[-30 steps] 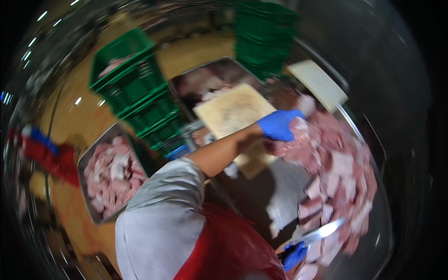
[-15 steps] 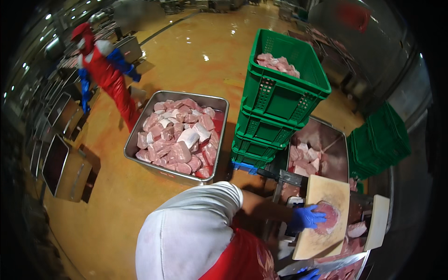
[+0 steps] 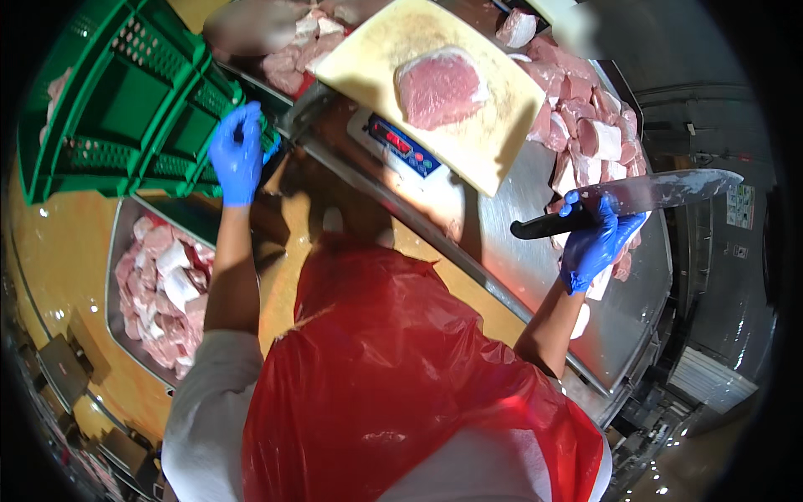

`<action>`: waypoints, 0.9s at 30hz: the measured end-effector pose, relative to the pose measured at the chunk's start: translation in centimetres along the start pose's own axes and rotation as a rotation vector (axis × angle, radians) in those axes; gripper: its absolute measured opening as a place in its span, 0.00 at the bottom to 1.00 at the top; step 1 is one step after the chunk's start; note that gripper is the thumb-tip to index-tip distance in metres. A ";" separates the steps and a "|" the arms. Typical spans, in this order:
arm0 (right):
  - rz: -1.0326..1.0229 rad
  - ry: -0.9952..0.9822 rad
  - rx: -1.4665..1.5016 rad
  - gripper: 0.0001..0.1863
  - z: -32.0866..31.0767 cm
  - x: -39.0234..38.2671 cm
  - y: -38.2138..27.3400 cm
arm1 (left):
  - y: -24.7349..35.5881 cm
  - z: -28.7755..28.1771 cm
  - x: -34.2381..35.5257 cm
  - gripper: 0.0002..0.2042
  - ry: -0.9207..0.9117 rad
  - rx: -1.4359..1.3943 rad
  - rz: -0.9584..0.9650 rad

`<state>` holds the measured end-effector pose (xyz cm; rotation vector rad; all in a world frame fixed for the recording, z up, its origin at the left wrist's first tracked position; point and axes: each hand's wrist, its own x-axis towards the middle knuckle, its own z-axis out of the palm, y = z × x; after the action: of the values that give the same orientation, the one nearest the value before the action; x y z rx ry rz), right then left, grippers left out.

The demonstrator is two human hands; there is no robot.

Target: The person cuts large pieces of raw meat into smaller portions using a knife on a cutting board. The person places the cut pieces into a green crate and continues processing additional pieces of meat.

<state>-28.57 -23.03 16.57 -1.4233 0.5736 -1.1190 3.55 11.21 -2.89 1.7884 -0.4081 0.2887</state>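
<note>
The fingers [image 3: 252, 117] of the left hand [image 3: 235, 159] are bent and loosely parted, with a gap between thumb and forefinger and nothing in their hold. This hand, gloved in blue, is left of the board [image 3: 355, 63], in front of the green crates [image 3: 92, 117]; whether it touches them I cannot tell. The fingers of the right hand [image 3: 598, 238], also in a blue glove, are closed around the black handle of the knife [image 3: 669, 192]. The knife is to the right of the board, near its lower right corner, raised over the bench [image 3: 623, 343], its broad blade pointing away from the board.

The cut [image 3: 439, 90] lies flat on the board, near the middle, pink with pale fat along its edge. The scale [image 3: 406, 149] shows from under the board's near edge, its display lit red. A pile [image 3: 602, 138] of meat spreads over the bench right of the board. Crates stand stacked left of the board, and below them, farther from it, a steel tub [image 3: 112, 280] holds more pieces.
</note>
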 end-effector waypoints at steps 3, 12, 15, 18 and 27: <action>-0.100 -0.022 -0.086 0.25 0.6 0.0 -1.8 | 3.1 2.7 0.7 0.08 0.000 0.005 -0.032; 0.045 -0.237 -0.431 0.13 -1.0 -1.2 1.3 | 8.2 7.3 -0.9 0.08 -0.006 0.002 0.231; 0.033 -0.263 -0.470 0.11 -1.4 -2.4 3.1 | 8.1 7.5 -1.7 0.07 0.011 0.005 0.215; -0.006 -0.478 -0.648 0.11 -0.9 -2.7 4.9 | 7.9 8.2 -2.7 0.09 -0.028 -0.107 0.191; -0.276 -0.814 -0.805 0.11 6.8 -1.0 9.9 | 9.3 16.6 -6.6 0.15 -0.050 -0.117 0.122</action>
<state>-20.55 -20.98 7.84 -2.5239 0.2232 -0.3936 -6.67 -6.14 -1.58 1.6615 -0.5599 0.2994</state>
